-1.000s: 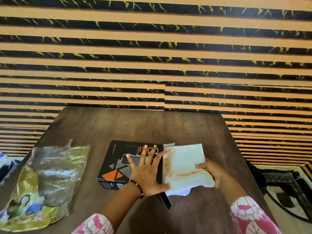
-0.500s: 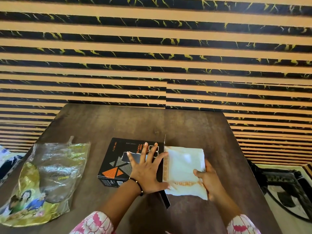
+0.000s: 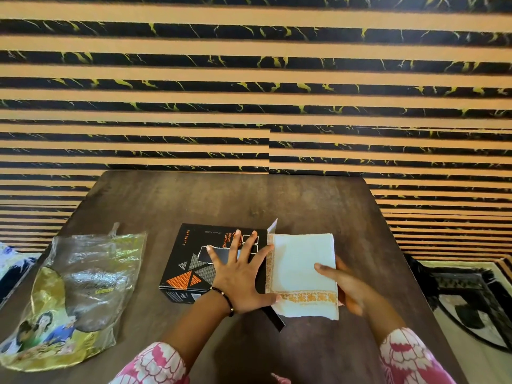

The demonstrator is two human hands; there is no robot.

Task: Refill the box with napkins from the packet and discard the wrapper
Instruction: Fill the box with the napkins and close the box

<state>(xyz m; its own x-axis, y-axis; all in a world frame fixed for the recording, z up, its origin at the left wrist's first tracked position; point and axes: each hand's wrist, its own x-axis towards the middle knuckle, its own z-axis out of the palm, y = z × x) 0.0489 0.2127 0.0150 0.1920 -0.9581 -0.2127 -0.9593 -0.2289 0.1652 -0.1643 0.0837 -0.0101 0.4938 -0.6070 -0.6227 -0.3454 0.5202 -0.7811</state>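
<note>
A black box [image 3: 191,261] with orange triangles lies flat in the middle of the brown table [image 3: 277,200], its right end open with flaps folded out. My left hand [image 3: 241,275] presses flat on the box top, fingers spread. A stack of white napkins [image 3: 299,261] with an orange patterned border lies at the open end, its left edge at the box mouth. My right hand [image 3: 346,286] grips the stack's right edge, thumb on top. The clear and green plastic wrapper [image 3: 74,295] lies flat at the table's left.
A striped black and tan wall stands right behind the table's far edge. A patterned rug [image 3: 468,303] covers the floor beyond the table's right edge. Some blue and white cloth [image 3: 11,261] shows past the left edge.
The napkin stack has flattened and slid left against the open end of the box. My right hand moved from its near corner to its right edge. My left hand stayed on the box.
</note>
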